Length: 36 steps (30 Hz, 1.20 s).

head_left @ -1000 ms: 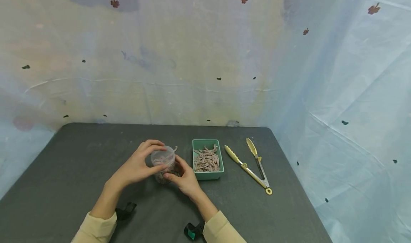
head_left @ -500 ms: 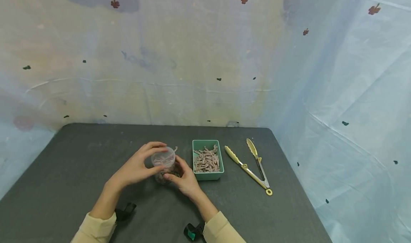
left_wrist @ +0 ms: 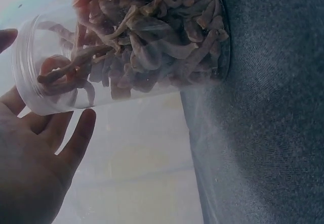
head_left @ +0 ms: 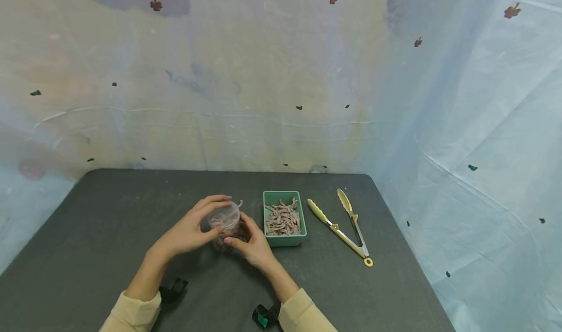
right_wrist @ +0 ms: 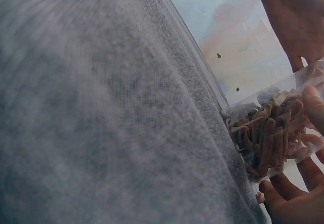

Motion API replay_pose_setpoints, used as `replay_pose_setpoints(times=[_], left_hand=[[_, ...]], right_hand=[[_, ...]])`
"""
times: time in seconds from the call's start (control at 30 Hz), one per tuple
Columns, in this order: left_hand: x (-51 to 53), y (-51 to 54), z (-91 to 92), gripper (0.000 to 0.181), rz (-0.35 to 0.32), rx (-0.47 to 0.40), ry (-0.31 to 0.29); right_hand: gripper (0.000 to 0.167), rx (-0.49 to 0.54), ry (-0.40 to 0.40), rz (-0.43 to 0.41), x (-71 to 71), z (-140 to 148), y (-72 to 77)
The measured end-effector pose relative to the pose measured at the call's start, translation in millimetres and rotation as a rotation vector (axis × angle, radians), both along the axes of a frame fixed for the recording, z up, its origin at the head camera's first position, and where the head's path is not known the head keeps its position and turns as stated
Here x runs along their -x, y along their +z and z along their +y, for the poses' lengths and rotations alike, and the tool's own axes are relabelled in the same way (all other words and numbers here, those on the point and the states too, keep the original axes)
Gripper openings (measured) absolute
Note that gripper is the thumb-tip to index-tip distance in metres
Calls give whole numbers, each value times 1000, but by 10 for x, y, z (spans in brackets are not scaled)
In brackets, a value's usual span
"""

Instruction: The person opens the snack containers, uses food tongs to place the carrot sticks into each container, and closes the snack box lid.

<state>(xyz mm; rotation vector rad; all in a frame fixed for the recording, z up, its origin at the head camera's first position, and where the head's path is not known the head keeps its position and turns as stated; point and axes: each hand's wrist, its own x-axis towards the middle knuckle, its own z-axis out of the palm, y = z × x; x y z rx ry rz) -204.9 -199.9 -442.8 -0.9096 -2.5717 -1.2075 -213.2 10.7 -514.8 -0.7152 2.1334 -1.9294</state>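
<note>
A clear plastic jar (left_wrist: 152,52) stands upright on the dark table, filled well up with brownish-grey curled strips. On its top sits a translucent lid (head_left: 224,214). My left hand (head_left: 186,230) grips the lid from the left, fingers at the far edge and thumb at the near edge. Lower down, my right hand (head_left: 256,245) holds the jar's body from the right, thumb in front and fingers behind. In the right wrist view, the strips (right_wrist: 273,133) show through the wall between the hands. Whether the lid sits fully down cannot be told.
Right of the jar stands a green rectangular tub (head_left: 285,241) holding more strips. Yellow-tipped tongs (head_left: 347,237) lie spread farther right. One loose strip (head_left: 240,204) lies behind the jar. Patterned plastic sheeting (head_left: 246,78) hangs beyond the table's (head_left: 123,200) far edge.
The left hand's fingertips have shifted slightly to the right along the lid's far edge. My right hand, the jar, the tub and the tongs stay in place.
</note>
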Motion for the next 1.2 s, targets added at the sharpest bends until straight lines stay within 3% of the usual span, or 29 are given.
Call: replay_pose_setpoints(times=[0.27,0.57,0.8,1.07,1.2], left_hand=[[19,-49,26,63,28,45,117],[12,-47,39,60,88,44,87],[19,-51,18,58,22,21,6],[36,-65,-8,69,-41,2,116],[43,-66,-43,66,-45,1,95]], right_hand=[[68,13,22,-21,2,11,4],[70,19,26,3,0,10,22],[72,3,21,19,11,11,22],[71,-9,24,10,14,7,18],[71,0,20,7,-26,12,100]])
